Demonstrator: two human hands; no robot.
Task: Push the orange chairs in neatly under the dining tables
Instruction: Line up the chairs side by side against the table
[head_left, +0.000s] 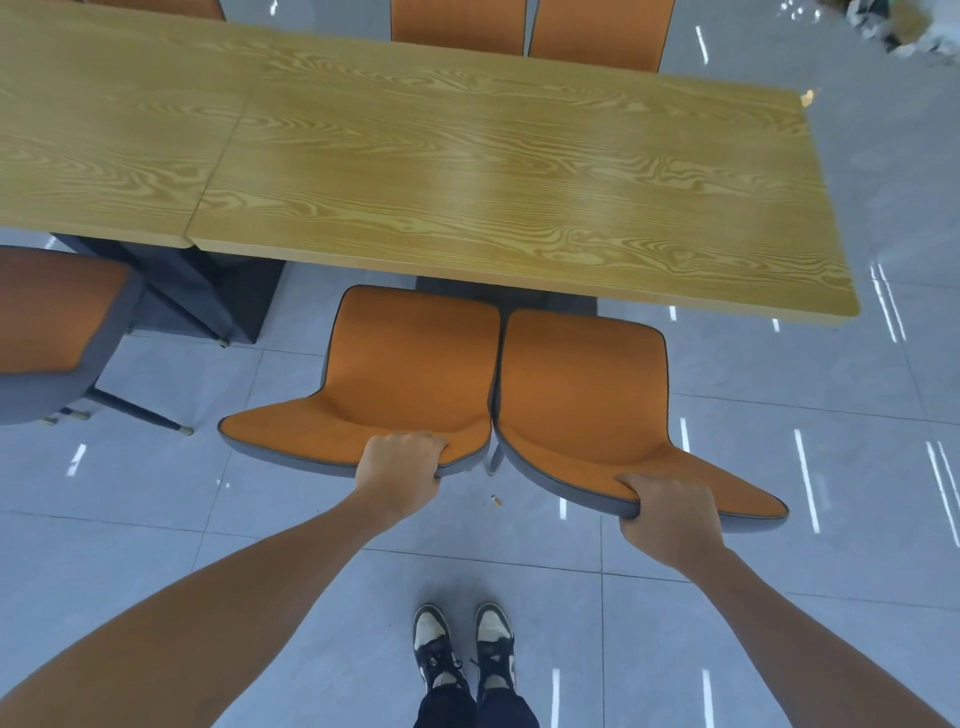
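Observation:
Two orange chairs with grey backs stand side by side in front of me, their seats partly under the near edge of a wood-grain dining table (467, 171). My left hand (400, 470) grips the top of the backrest of the left orange chair (405, 374). The backrest top of the right orange chair (582, 395) is held by my right hand (670, 514). The two chairs touch along their inner edges.
Another orange chair (47, 322) stands at the left, pulled away from a second table (104, 130) that abuts the first. Two more orange chairs (457, 26) (597, 31) sit at the table's far side. A small scrap (496, 501) lies on the grey tiled floor near my shoes (462, 644).

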